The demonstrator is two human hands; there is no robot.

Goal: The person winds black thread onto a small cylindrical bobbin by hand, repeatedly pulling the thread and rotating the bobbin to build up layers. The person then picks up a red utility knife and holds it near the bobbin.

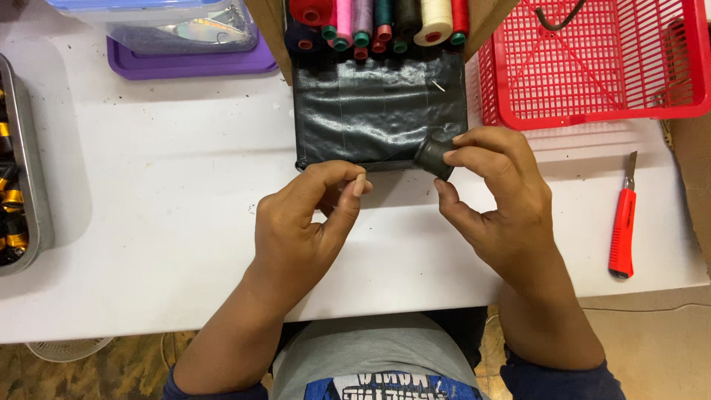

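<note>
Head view: right hand (496,200) fingers clamp a small dark cylindrical spool (433,157) over the glossy black woven-plastic pouch (378,111) on the white worktop (170,207); left hand (307,222) fingertips pinched together, any thread indiscernible.

You have two hands over the table: left hand (307,222), right hand (496,204). One dark thread spool (433,157) at 12 o'clock. One black fabric piece (378,111). One red basket (592,67) at 1 o'clock. One red utility knife (623,226) at 3 o'clock. One metal tray (29,170) at 9 o'clock. Thread cones (385,22) at 12 o'clock: about a dozen, partly hidden.
</note>
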